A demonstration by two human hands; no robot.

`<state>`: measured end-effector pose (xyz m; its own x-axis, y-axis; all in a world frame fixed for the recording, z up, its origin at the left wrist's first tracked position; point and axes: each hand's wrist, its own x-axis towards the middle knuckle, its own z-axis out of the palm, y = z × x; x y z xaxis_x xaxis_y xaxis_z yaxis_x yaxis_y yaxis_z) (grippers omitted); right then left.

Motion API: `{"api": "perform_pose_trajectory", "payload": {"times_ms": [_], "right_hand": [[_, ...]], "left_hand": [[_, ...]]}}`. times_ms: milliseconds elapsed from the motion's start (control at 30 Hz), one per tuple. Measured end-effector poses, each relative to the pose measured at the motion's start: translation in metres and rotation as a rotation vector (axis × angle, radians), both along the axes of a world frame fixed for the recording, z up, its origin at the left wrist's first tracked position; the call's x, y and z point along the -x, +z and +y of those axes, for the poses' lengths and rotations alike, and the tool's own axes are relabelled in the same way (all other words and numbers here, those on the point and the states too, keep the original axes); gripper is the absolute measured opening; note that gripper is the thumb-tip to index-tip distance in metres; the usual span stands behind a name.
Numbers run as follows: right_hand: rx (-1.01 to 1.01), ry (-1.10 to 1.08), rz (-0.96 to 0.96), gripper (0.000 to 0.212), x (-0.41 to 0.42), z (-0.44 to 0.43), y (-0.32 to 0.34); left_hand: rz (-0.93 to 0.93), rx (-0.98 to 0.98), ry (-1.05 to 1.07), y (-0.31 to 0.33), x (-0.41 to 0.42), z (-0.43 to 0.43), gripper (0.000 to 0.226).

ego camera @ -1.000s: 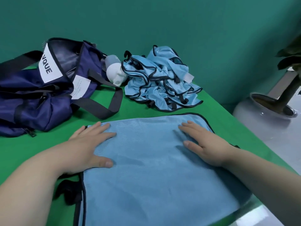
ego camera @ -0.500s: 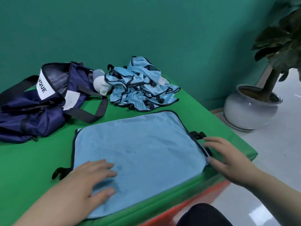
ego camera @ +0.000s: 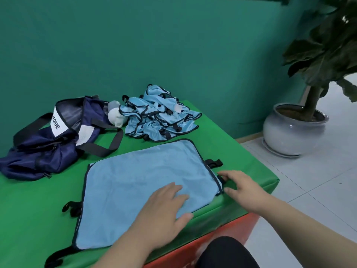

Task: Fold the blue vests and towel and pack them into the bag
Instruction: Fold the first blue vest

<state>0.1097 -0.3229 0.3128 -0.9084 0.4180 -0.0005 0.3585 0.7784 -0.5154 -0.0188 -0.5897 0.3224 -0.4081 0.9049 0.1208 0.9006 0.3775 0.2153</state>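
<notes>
- A dark blue bag (ego camera: 44,151) lies slumped at the far left of the green table (ego camera: 29,209). Its mouth gapes open and its grey straps trail toward the right.
- A white and grey rounded thing (ego camera: 116,118) sits just beside the bag's mouth, between the bag and the vests. What it is cannot be told.
- The blue vests (ego camera: 158,120) lie unfolded in a crumpled heap with black trim at the far middle of the table, apart from the bag.
- The towel (ego camera: 135,176) is spread flat on the near middle of the table, just near of the vests, with black straps at its left and right edges.
- The left hand (ego camera: 164,213) lies flat on the towel's near right part. Its fingers are straight and slightly spread, and it holds nothing.
- The right hand (ego camera: 243,188) is at the towel's right edge, its fingers loosely bent and its thumb apart from them. I cannot tell whether it grips the trim.
- A potted plant (ego camera: 291,130) stands on the tiled floor at the far right.
</notes>
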Motion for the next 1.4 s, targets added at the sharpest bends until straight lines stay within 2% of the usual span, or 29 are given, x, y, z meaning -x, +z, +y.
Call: {"api": "perform_pose_trajectory", "payload": {"times_ms": [233, 367, 533, 700, 733, 800, 867, 933, 1033, 1167, 1233, 1300, 1400], "right_hand": [[-0.099, 0.098, 0.036, 0.007, 0.012, 0.023, -0.006], [-0.164, 0.078, 0.018, 0.005, 0.001, 0.046, -0.003], [-0.211, 0.047, -0.048, 0.018, -0.017, 0.065, 0.003], [-0.204, -0.031, -0.092, 0.006, -0.011, 0.045, -0.004], [-0.196, -0.053, -0.082, 0.008, -0.011, 0.041, -0.003], [-0.165, -0.065, -0.025, 0.032, -0.014, 0.029, -0.002], [-0.145, 0.015, 0.095, 0.053, -0.018, 0.013, -0.002], [-0.205, 0.165, 0.171, 0.061, -0.019, 0.004, -0.006], [-0.298, 0.307, 0.145, 0.054, -0.016, 0.006, -0.014], [-0.368, 0.34, 0.081, 0.044, -0.007, 0.013, -0.015], [-0.371, 0.32, 0.072, 0.044, -0.003, 0.015, -0.011], [-0.32, 0.292, 0.048, 0.046, 0.0, 0.016, -0.01], [-0.24, 0.274, 0.014, 0.046, 0.001, 0.014, -0.011]], "left_hand": [[-0.063, 0.048, 0.013, -0.012, 0.008, 0.084, 0.048], [-0.084, 0.032, 0.062, -0.035, 0.008, 0.083, 0.049], [-0.068, 0.036, 0.049, -0.039, 0.011, 0.086, 0.047], [-0.074, 0.016, 0.043, -0.042, 0.01, 0.085, 0.046], [-0.099, 0.01, 0.043, -0.042, 0.011, 0.086, 0.045], [-0.17, -0.033, 0.041, -0.037, 0.011, 0.086, 0.044], [-0.248, -0.123, 0.036, -0.029, 0.009, 0.082, 0.05], [-0.312, -0.226, 0.042, -0.018, 0.003, 0.069, 0.063], [-0.316, -0.258, 0.033, -0.01, -0.004, 0.027, 0.076], [-0.109, -0.099, 0.097, -0.017, 0.008, -0.062, 0.062], [0.0, -0.015, 0.179, -0.021, 0.02, -0.106, 0.068], [0.039, 0.054, 0.258, -0.022, 0.03, -0.142, 0.071], [0.09, 0.056, 0.35, -0.021, 0.041, -0.179, 0.06]]}}
